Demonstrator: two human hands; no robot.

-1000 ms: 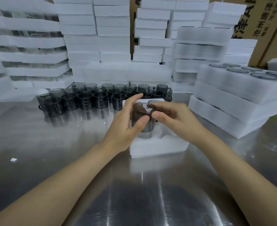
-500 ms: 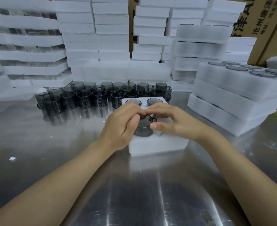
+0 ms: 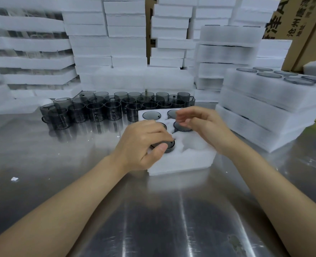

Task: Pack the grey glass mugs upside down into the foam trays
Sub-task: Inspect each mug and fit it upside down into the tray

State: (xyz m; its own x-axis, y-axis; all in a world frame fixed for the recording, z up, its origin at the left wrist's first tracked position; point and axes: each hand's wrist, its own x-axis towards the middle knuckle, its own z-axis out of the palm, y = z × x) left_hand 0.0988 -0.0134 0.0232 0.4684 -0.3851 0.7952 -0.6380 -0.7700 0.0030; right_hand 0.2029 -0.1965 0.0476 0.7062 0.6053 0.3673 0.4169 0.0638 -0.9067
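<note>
Mug (image 3: 169, 145) is upside down and mostly sunk into the near-left pocket of the tray (image 3: 181, 162), with the left hand (image 3: 142, 143) wrapped over it, thumb on the side. Right hand (image 3: 201, 125) hovers just above the tray, fingers loose, holding nothing afaict (bit blurry). Risk imo: if the handle misses its slot, pushing harder could tear foam or crack glass. Shiny steel desk (image 3: 153, 210), loose mugs (image 3: 97, 110) lined up behind, foam stacks (image 3: 107, 43) and cardboard boxes (image 3: 302, 25) all round.
</note>
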